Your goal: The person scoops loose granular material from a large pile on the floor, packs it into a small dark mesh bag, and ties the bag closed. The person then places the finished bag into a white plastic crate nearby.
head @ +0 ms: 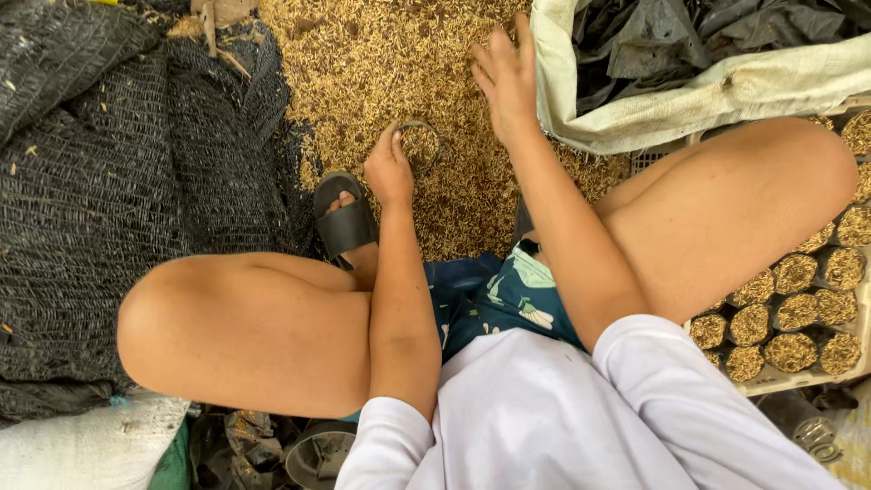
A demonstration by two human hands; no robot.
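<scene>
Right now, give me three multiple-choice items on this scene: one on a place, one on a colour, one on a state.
1. Where is the tray of filled cups?
A. At the person's right
B. On the black netting
C. Behind the left knee

2. What colour is the sandal?
A. White
B. Black
C. Red

3. What is the left hand doing?
A. Resting on a knee
B. Lying flat and empty
C. Holding a small cup in the husks

Answers: 1 A, the tray sits beside the right leg; 2 B, its strap is black; 3 C, fingers grip the cup's rim.
</scene>
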